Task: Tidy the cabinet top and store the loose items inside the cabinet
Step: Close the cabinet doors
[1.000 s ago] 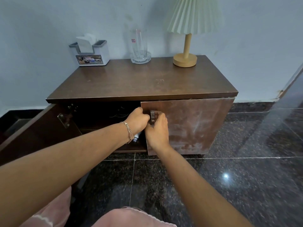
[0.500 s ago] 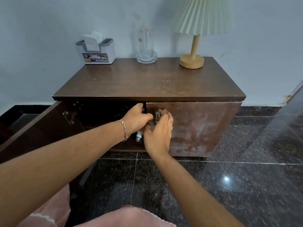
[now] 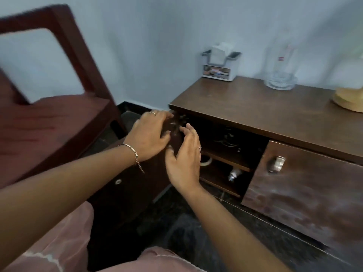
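Observation:
The brown cabinet has its left door swung wide open and its right door closed, metal handle facing out. My left hand rests on the top edge of the open door, fingers stretched towards the hinge. My right hand is just beside it with fingers spread and relaxed, its thumb at the door's edge, holding nothing. Inside, a small white tube lies on the lower shelf and dark cables sit above. The image is motion-blurred.
On the cabinet top stand a tissue box, a clear glass jug and a wooden lamp base. A dark red wooden chair stands close on the left. The floor is dark polished stone.
Both hands left the right door's handle and moved left to the open left door. My view swung left, bringing the chair into sight.

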`<state>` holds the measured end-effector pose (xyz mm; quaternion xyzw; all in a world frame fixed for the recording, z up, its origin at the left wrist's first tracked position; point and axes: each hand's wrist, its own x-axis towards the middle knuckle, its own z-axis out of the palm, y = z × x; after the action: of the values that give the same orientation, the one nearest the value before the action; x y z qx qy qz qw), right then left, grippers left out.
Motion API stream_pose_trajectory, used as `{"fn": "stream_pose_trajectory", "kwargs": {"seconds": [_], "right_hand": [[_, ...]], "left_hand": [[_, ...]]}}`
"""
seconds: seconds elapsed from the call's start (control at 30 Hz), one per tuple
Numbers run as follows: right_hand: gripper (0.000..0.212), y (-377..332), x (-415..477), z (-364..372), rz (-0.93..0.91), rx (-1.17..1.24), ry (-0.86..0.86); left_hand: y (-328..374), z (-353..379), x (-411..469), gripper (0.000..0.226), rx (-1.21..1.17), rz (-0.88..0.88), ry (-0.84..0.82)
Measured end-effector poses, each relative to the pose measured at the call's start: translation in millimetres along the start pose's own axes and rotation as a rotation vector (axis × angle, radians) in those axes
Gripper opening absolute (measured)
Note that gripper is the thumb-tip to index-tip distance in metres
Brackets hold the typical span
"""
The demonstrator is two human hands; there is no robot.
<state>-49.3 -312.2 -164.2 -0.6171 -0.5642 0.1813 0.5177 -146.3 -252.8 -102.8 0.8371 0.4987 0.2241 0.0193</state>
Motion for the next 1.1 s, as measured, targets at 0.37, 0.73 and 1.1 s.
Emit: {"fn": "stream_pose_trajectory", "kwargs": {"seconds": [0.37, 0.73, 1.1], "right_hand": [[0.047, -54, -23, 97, -0.32, -0.114, -0.41], [0.045, -37, -38, 95, -0.462, -0.287, -0.237], [0.039, -2, -53, 42, -0.429, 0.081, -0.055]], "left_hand": [[-101, -57, -100, 0.027, 0.027, -0.449, -0.031], [-109, -40, -95, 0.031, -0.564, -0.557, -0.276], [-66, -16, -99, 0.05, -0.669, -0.447, -0.571]]}}
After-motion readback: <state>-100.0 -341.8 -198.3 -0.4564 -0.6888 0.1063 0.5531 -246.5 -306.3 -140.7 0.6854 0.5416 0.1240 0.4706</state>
